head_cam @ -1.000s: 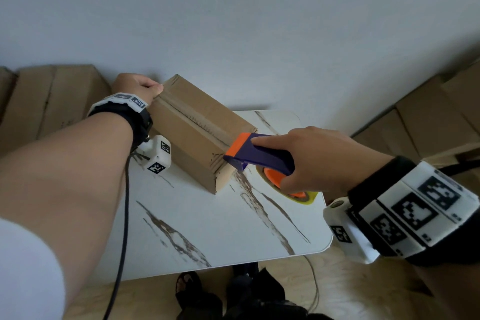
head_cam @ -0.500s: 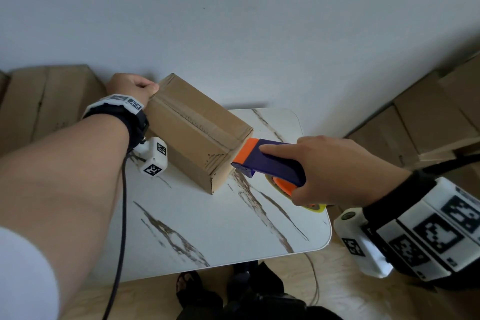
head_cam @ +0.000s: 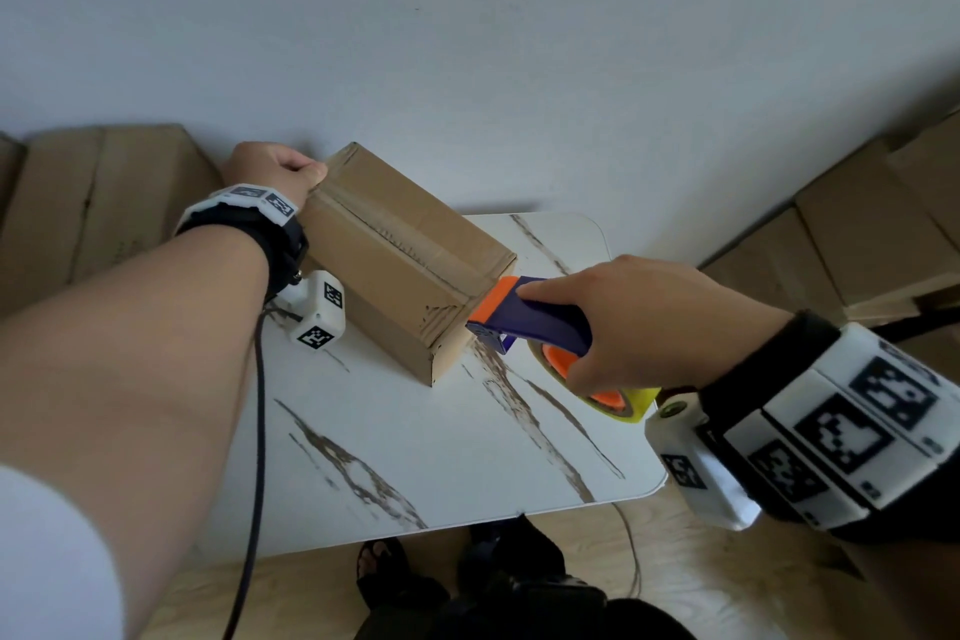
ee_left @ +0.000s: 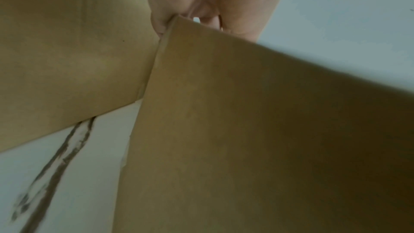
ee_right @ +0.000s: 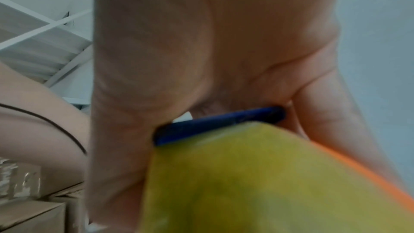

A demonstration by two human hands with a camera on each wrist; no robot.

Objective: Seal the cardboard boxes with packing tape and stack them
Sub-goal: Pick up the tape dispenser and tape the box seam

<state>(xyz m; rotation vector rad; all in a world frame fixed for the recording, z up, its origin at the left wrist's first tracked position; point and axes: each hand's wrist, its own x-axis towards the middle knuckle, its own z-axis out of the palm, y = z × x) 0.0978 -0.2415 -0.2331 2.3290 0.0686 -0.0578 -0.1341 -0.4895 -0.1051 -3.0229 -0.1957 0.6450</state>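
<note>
Cardboard box [head_cam: 400,250] stays on the table [head_cam: 441,457]; our left hand [head_cam: 272,169] still pinches its far corner. Our right hand [head_cam: 644,322], closed around the tape dispenser [head_cam: 524,317], has pulled past the near edge, so we judge the seam is taped.

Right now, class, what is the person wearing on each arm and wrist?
Both forearms are bare. The left wrist carries a black strap with a white band of black square codes, a white marker cube and a dark cable. The right wrist has a black cuff, wider white code panels and a white block. A white sleeve shows at the left.
</note>
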